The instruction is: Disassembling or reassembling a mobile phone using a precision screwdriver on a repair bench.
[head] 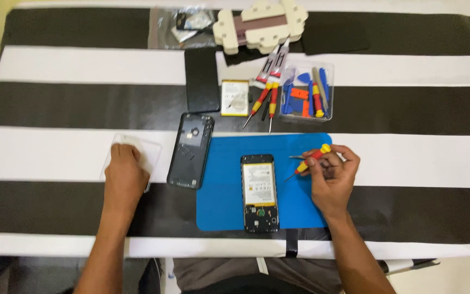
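Screwdriver work showed at the right hand [330,177]: its grip pinched a small red-and-yellow-handled screwdriver [310,158], held slanted with the tip pointing down-left over the blue rectangular work mat [218,185]. A thin metal pair of tweezers [298,157] seemed to lie just beside the fingers, though it was too small to tell for sure. Just left of the tip lay an opened black smartphone [259,193], back removed, its pale battery showing, resting upright on the mat.

The left hand [124,170] lay well apart, palm down with fingers curled on a clear plastic tray [149,155] on the striped black-and-white tabletop [409,158]; whether that grip pinched anything could not be told. Between the tray and the mat lay the black plastic back cover [191,151] of a phone, inner face up.

Farther back sat a dark flat phone screen panel [202,79], a loose yellow-edged battery [235,98], two more red-and-yellow screwdrivers [265,103], two small glue tubes [274,61] and a clear box of blue and orange prying tools [307,91]. Beyond these lay a cream wooden clamp frame [261,23] and a clear plastic bag [183,27].
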